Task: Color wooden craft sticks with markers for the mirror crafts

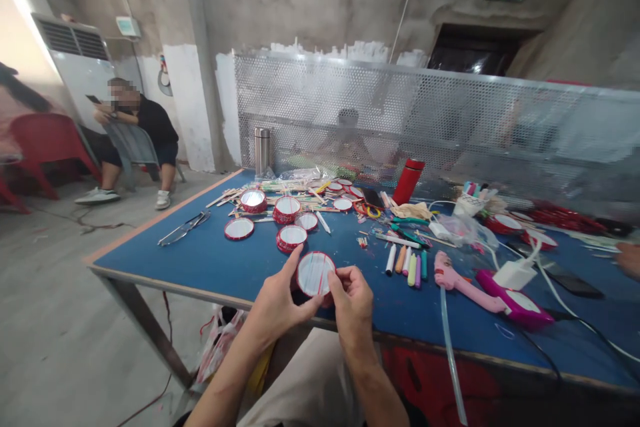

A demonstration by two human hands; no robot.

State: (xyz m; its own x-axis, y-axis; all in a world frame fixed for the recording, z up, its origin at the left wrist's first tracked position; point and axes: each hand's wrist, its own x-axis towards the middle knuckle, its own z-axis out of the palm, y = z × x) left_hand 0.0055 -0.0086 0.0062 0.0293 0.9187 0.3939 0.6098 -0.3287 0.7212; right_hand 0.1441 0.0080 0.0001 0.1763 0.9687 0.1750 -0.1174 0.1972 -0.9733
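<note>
A small drum (313, 275) with a white round face and a red rim is held between both my hands near the table's front edge. My left hand (280, 300) curves around its left side, thumb at the lower rim. With thumb and bent fingers, my right hand (353, 297) grips its right side. Thin coloured lines cross the drum's face. Just beyond it stands another red drum (291, 237), with more drums (287, 208) and a flat red-rimmed disc (239, 229) farther back.
A pink glue gun (467, 287) with a clear glue stick lies at the right. Several markers (411, 268), a red bottle (409, 181), a steel flask (262, 152) and scissors-like metal tool (184, 228) are on the blue table (200, 271). A perforated metal screen (430, 107) stands behind.
</note>
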